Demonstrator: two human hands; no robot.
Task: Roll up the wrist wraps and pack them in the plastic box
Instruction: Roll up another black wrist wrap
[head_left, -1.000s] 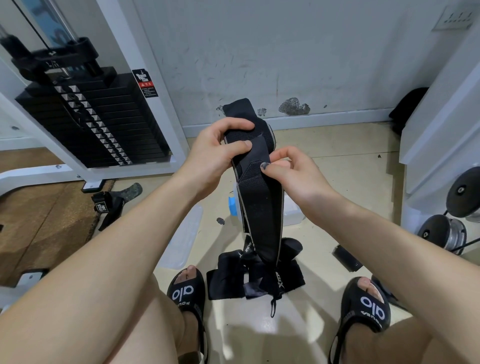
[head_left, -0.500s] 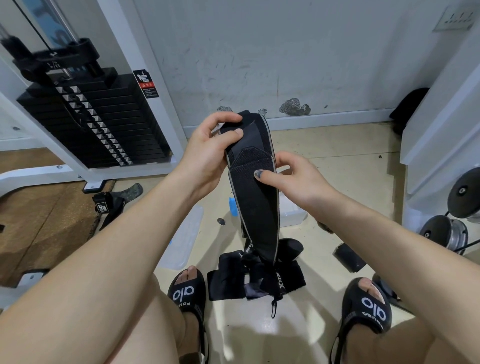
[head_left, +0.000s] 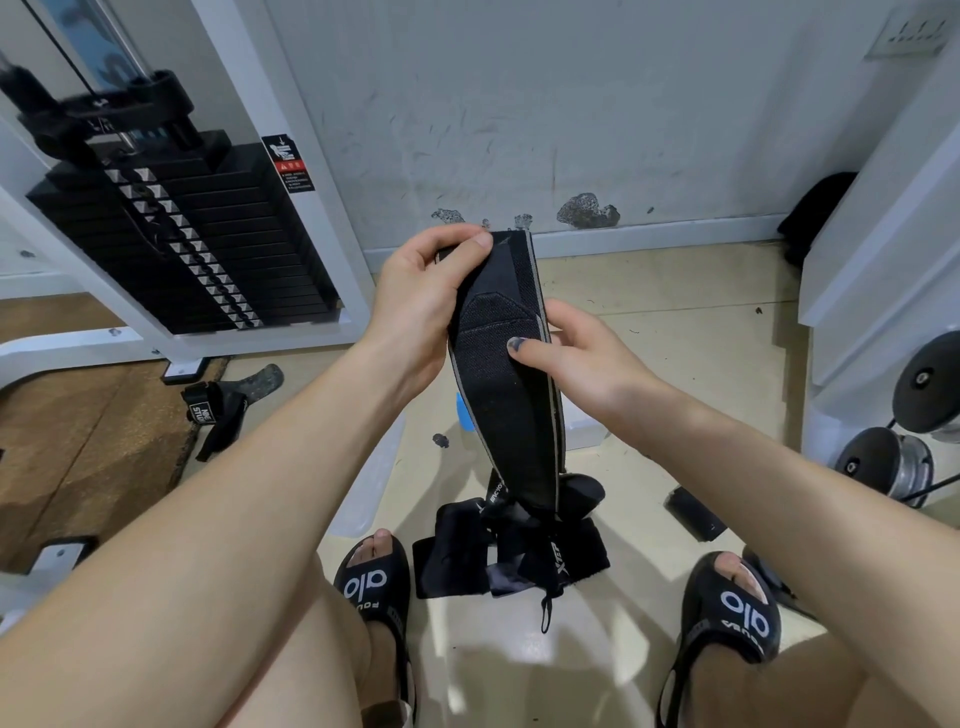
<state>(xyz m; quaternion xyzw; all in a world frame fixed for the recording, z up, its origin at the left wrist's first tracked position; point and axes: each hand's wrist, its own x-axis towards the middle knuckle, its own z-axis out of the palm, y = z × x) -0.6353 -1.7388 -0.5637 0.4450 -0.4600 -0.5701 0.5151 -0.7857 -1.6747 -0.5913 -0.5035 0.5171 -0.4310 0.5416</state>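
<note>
Head view is showing us a pale, glossy gym floor (head_left: 675, 364) running back to a scuffed white wall (head_left: 519, 104) with a chipped baseboard. At the left, a black weight stack in a white machine frame (head_left: 171, 234) is standing beside a brown mat (head_left: 78, 441), where a separate black strap with a white label (head_left: 218, 410) is lying. At the right, round black dumbbell ends (head_left: 930, 384) are sitting against another white frame.

We are holding a long black wrist wrap with grey edge stripes (head_left: 514, 405) upright in the air in front of us. Our left hand (head_left: 415, 306) is closing on its top end, thumb and fingers pinching the fabric. Our right hand (head_left: 576, 358) is gripping it slightly lower, with the thumb pressing on the front face and the fingers curling behind the right edge. The wrap is hanging down from both grips, and its lower end with a small thumb loop is dangling over a loose pile of black wrist wraps (head_left: 509, 545) lying on the floor between our two black sandals (head_left: 374, 587).

Behind the hanging wrap, a clear plastic box (head_left: 582, 426) is resting on the floor, mostly hidden. A clear flat plastic lid (head_left: 369, 483) is lying on the floor left of the pile.
</note>
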